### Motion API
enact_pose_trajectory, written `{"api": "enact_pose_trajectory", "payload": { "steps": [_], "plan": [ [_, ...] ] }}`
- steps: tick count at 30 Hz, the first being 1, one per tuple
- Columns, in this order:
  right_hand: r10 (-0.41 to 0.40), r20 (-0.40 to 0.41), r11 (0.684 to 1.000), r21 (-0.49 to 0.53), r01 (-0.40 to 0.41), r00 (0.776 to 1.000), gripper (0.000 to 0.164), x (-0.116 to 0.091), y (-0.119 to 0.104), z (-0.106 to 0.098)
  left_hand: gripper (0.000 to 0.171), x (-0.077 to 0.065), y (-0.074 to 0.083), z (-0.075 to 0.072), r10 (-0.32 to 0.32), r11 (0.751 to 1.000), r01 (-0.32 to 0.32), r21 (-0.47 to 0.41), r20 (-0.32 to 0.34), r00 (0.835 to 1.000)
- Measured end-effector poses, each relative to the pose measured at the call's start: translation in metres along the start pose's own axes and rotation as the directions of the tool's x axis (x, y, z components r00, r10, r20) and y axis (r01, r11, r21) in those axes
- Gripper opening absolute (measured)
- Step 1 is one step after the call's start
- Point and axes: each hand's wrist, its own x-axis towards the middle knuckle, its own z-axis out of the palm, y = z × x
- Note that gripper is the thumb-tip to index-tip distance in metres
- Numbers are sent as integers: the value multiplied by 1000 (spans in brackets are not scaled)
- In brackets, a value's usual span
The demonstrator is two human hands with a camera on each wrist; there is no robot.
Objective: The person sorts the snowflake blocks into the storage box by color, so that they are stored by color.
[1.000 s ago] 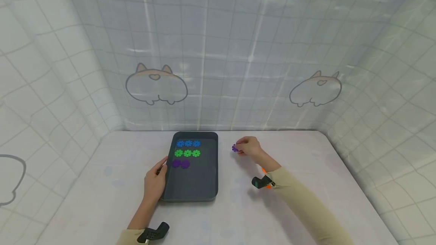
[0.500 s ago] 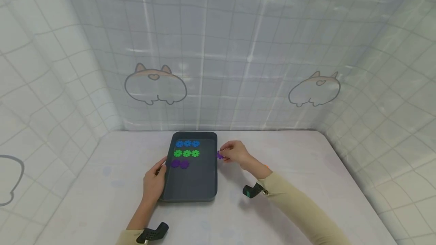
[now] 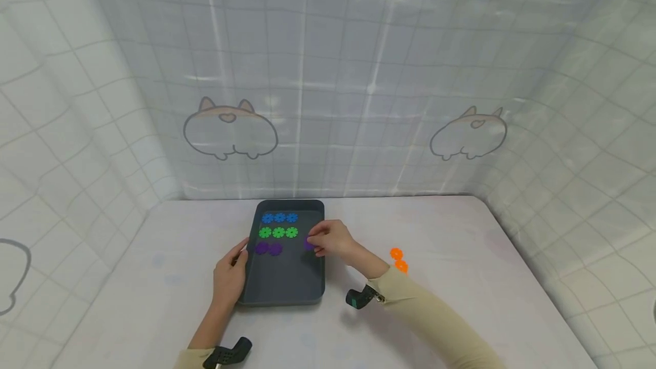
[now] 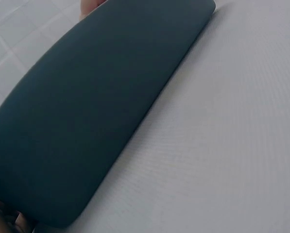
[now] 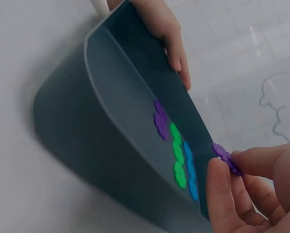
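Note:
A dark grey rectangular tray [image 3: 284, 283] lies on the table, with my left hand [image 3: 229, 279] holding its left side by the rim. Over the tray's right part, my right hand [image 3: 332, 238] pinches a purple notched plastic disc [image 5: 226, 158] between thumb and fingers. Inside the tray are rows of similar discs: three blue discs [image 3: 279, 217] at the far end, three green discs [image 3: 278, 232] below them, then two purple discs [image 3: 269, 249] at the left. The left wrist view is mostly filled by the tray's outer wall [image 4: 91, 97].
Two orange discs [image 3: 398, 261] lie on the white table to the right of the tray, by the right forearm. A tiled-pattern sheet [image 3: 338, 90] with cartoon animals rises behind the table and along both sides.
My right hand has carried the purple disc leftward from the table, across the tray's right rim, to above the tray. The orange discs have come into view. My left hand stays at the tray.

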Motion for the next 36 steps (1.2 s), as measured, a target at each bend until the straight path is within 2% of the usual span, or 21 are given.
{"api": "enact_pose_trajectory", "payload": {
  "steps": [8,20,36],
  "plan": [
    [-37,31,999,-20,38,999,14,1,-6,18,37,1,0,0,4,1000,-4,7,-10,1000],
    [-31,17,999,-9,31,999,17,13,-2,37,37,0,1,0,7,1000,-7,1,-11,1000],
    [-24,5,993,-114,25,1000,16,29,2,48,37,1,-1,0,7,1000,-7,-4,-8,1000]
  ]
}}
